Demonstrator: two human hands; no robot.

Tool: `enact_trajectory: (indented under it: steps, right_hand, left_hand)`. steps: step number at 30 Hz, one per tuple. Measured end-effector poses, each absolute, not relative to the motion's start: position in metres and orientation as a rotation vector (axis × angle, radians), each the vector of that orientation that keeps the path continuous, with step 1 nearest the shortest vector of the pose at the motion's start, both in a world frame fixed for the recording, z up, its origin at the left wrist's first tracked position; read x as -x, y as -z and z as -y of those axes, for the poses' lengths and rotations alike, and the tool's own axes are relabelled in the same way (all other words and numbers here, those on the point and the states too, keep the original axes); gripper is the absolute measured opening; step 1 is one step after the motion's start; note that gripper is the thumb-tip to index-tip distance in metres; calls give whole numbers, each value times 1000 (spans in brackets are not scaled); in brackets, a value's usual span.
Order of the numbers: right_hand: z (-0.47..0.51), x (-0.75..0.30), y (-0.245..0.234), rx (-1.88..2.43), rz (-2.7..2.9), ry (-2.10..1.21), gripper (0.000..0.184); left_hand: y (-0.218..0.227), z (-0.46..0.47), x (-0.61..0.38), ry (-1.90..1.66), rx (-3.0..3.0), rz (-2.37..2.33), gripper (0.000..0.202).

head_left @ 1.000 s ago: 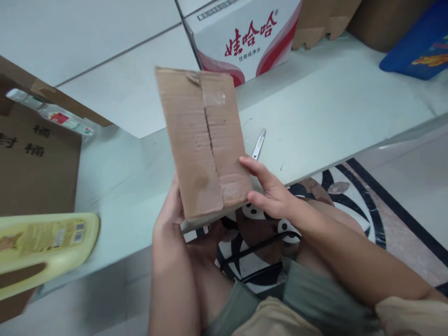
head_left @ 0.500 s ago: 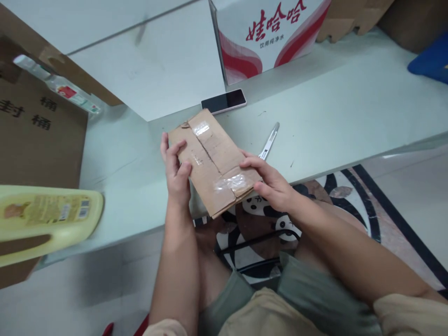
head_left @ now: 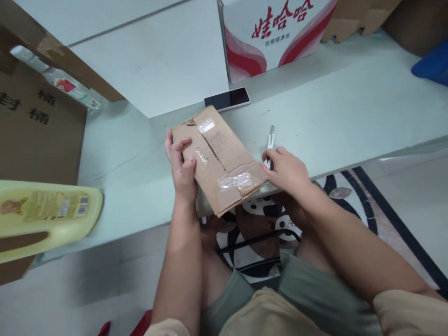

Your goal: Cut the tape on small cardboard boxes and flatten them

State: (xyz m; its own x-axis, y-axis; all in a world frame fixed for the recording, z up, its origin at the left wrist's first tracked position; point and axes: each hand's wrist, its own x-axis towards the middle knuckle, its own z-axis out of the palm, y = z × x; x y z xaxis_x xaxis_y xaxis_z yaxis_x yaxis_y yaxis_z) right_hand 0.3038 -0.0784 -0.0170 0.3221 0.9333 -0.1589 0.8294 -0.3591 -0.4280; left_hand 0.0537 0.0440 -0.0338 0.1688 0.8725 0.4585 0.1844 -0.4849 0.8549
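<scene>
A flat, taped brown cardboard box (head_left: 220,158) lies slanted on the pale table (head_left: 350,112), its near corner hanging over the front edge. My left hand (head_left: 182,170) grips the box's left edge, thumb and fingers on top. My right hand (head_left: 289,170) is off the box, just to its right, with curled fingers closed on the near end of a silver utility knife (head_left: 270,135) that lies on the table.
A dark phone (head_left: 227,99) lies behind the box. A white carton with red print (head_left: 276,32) stands at the back. At the left are a yellow jug (head_left: 45,217), a large brown carton (head_left: 35,126) and a plastic bottle (head_left: 59,81). A blue object (head_left: 432,63) sits far right.
The box went from held upright to lying flat on the table edge. My right hand then left the box and moved right onto the knife.
</scene>
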Motion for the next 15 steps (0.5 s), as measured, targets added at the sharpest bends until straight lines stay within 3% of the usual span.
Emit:
enact_trajectory:
  steps: [6, 10, 15]
  right_hand:
    - [77, -305, 28, 1820, 1329, -413, 11]
    - [80, -311, 24, 1638, 1082, -410, 16]
    - [83, -310, 21, 1540, 925, -674, 18]
  left_hand:
    - [36, -46, -51, -1354, -1877, -1018, 59]
    - [37, -45, -51, -1344, -1874, -1033, 59]
    - [38, -45, -54, -1375, -1859, -1023, 57]
